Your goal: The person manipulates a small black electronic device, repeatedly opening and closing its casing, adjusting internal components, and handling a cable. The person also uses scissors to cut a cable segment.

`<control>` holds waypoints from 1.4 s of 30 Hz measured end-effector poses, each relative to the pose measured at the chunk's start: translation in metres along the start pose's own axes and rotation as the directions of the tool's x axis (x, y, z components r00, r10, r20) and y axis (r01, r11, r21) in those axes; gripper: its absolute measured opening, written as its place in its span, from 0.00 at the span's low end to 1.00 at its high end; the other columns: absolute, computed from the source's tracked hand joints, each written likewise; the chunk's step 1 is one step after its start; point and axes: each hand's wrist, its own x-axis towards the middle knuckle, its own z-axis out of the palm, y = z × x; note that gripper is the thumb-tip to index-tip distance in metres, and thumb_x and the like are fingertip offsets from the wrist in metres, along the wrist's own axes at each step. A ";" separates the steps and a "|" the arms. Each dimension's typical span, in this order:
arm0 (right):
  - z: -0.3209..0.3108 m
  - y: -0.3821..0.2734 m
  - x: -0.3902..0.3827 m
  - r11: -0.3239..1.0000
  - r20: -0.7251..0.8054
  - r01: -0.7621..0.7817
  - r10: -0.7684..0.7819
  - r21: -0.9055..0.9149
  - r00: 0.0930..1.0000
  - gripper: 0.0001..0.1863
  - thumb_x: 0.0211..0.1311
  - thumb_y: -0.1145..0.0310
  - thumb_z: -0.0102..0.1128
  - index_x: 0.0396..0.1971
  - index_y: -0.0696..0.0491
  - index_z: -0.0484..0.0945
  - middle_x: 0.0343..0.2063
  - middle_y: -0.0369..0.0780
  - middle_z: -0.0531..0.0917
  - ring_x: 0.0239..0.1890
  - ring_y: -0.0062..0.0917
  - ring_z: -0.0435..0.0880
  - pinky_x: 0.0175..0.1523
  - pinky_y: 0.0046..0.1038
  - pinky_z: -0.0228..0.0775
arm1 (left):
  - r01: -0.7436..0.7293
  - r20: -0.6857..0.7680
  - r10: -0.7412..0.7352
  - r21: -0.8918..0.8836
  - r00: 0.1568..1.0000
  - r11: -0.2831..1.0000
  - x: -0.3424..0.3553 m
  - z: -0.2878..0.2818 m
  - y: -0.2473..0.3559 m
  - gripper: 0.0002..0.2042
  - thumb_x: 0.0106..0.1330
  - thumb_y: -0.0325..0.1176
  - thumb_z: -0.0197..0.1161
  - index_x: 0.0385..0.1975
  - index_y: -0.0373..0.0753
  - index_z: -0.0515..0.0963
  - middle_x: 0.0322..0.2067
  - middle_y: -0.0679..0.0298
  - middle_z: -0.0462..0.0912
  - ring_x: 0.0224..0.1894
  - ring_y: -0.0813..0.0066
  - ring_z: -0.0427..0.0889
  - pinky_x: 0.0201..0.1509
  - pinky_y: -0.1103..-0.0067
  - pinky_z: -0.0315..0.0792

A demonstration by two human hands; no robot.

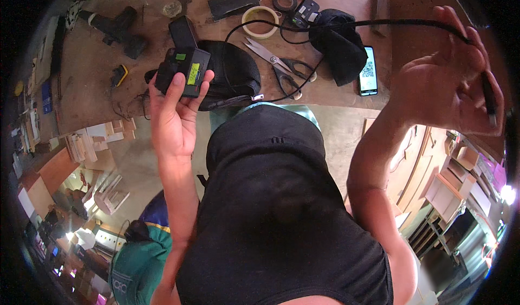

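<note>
My left hand (174, 118) grips a small black box-shaped device (184, 61) with a raised flap and yellow-green labels, holding it up over the table. A black zippered pouch (241, 69) lies just behind the device. Raised at the far right, my right hand (452, 86) holds a black cable (390, 22). The cable passes between its fingers, and a dark plug-like end (492, 107) hangs along the palm. From there the cable runs left above the table and loops down near the pouch; its other end I cannot make out.
Scissors (277, 64), a masking tape roll (245, 24), black tape (284, 2), a black cloth item (341, 50) and a lit phone (368, 75) lie on the wooden table (81, 96). A cordless drill (111, 28) rests at left. A person in green (143, 264) is behind, lower left.
</note>
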 end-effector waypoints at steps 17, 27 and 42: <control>0.047 -0.086 -0.076 0.824 0.858 -0.567 0.296 -0.007 0.421 0.09 0.60 0.74 0.79 0.39 0.57 0.90 0.29 0.41 0.87 0.28 0.27 0.89 0.35 0.27 0.78 | -0.055 0.054 0.054 0.024 0.997 0.998 0.001 0.016 0.006 0.22 0.77 0.27 0.66 0.65 0.41 0.64 0.57 0.48 0.84 0.56 0.48 0.89 0.57 0.67 0.90; 0.046 -0.085 -0.106 0.908 0.874 -0.405 0.281 -0.108 0.396 0.08 0.58 0.73 0.77 0.37 0.55 0.88 0.28 0.42 0.82 0.31 0.41 0.85 0.36 0.39 0.76 | -0.071 -0.031 0.074 0.087 0.997 0.994 -0.007 0.026 -0.003 0.27 0.76 0.24 0.67 0.69 0.44 0.62 0.57 0.50 0.83 0.51 0.52 0.91 0.54 0.67 0.89; 0.037 -0.086 -0.132 0.861 0.873 -0.450 0.391 -0.236 0.291 0.09 0.63 0.69 0.74 0.40 0.56 0.89 0.32 0.46 0.85 0.35 0.47 0.87 0.41 0.43 0.79 | -0.039 -0.080 0.055 0.197 0.995 0.980 -0.003 0.017 -0.026 0.34 0.70 0.19 0.69 0.71 0.49 0.61 0.58 0.57 0.81 0.56 0.61 0.87 0.56 0.60 0.86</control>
